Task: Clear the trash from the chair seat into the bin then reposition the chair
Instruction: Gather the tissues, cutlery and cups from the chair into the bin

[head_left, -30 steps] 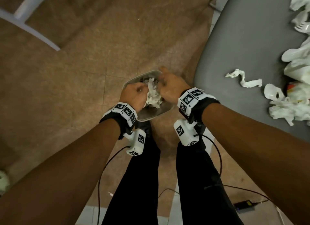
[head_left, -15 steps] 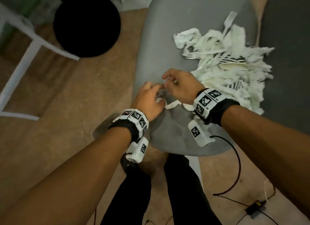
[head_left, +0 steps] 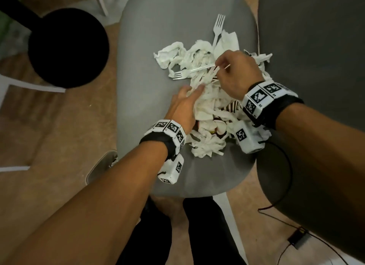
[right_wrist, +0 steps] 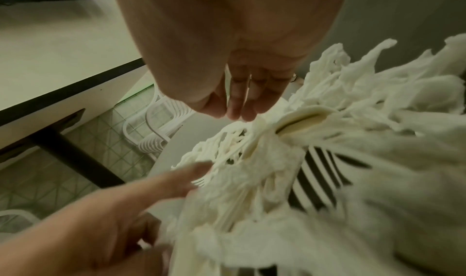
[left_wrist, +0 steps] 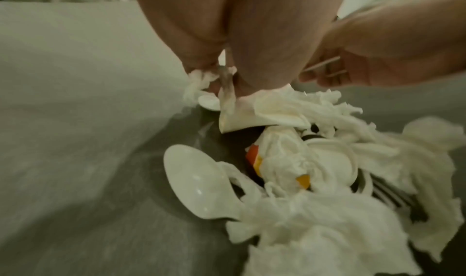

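Observation:
A pile of trash (head_left: 209, 110) lies on the grey chair seat (head_left: 150, 47): torn white tissue, plastic forks, a white spoon (left_wrist: 199, 180) and a striped cup (right_wrist: 315, 180). My left hand (head_left: 187, 98) reaches into the pile's left side, index finger stretched out, and a strip of tissue (left_wrist: 227, 92) is caught between its fingers. At the top of the pile my right hand (head_left: 219, 67) pinches the handle of a plastic fork (head_left: 187, 72) together with thin sticks. The bin (head_left: 98, 164) shows only as a grey rim on the floor beside my left forearm.
A black round base (head_left: 67, 47) and white chair legs (head_left: 33, 87) stand on the tan floor to the left. A dark grey surface (head_left: 316, 47) borders the seat on the right. A cable and adapter (head_left: 298, 239) lie on the floor at right. My legs stand below the seat's front edge.
Both hands left the bin, where they held tissue, and came up to the seat. They have since moved from the seat's front edge deeper into the pile; the right hand took hold of a fork.

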A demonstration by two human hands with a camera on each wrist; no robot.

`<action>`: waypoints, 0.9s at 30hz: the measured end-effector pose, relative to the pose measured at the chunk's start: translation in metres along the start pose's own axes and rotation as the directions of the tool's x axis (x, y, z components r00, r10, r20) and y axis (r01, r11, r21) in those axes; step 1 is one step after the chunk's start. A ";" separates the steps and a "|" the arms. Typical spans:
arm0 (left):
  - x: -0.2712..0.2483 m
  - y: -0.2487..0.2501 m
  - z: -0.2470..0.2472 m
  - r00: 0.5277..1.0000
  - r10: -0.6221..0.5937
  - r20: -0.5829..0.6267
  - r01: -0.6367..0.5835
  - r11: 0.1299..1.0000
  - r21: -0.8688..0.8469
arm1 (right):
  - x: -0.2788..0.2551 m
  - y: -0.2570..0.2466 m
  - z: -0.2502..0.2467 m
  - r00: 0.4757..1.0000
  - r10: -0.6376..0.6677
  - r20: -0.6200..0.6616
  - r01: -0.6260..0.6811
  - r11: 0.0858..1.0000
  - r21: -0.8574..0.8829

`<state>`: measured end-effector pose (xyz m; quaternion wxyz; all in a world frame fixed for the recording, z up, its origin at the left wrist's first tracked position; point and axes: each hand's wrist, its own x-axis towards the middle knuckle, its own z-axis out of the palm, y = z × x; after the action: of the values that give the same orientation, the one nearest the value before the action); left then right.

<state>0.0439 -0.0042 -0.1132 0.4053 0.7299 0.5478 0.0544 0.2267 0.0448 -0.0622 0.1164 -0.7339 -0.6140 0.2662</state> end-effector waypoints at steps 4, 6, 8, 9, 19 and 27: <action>0.006 -0.004 -0.002 1.000 0.018 -0.004 -0.018 0.997 0.080 | 0.021 0.017 -0.005 0.997 0.079 -0.022 -0.081 0.994 -0.069; 0.003 -0.007 -0.007 0.997 -0.031 -0.073 0.033 0.999 0.032 | 0.031 0.023 -0.006 0.994 0.107 -0.026 -0.109 0.989 -0.100; -0.001 -0.012 -0.011 0.990 -0.094 -0.106 0.092 0.996 -0.021 | 0.043 0.027 -0.004 0.994 0.110 0.018 -0.107 0.986 -0.129; -0.003 -0.013 -0.013 0.987 -0.112 -0.118 0.108 0.994 -0.034 | 0.047 0.028 -0.004 0.992 0.112 0.057 -0.103 0.984 -0.147; -0.015 -0.030 -0.032 0.964 -0.210 -0.165 0.197 0.976 -0.092 | 0.064 0.020 0.009 0.978 0.199 0.059 -0.192 0.976 -0.105; -0.023 -0.030 -0.034 0.934 -0.238 -0.267 0.204 0.967 -0.150 | 0.046 -0.002 0.006 0.981 0.126 0.149 -0.126 0.992 -0.010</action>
<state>-0.0054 -0.0034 -0.1017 0.3695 0.6226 0.6745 0.1448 0.2270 0.0883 -0.0778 0.0527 -0.7494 -0.5732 0.3272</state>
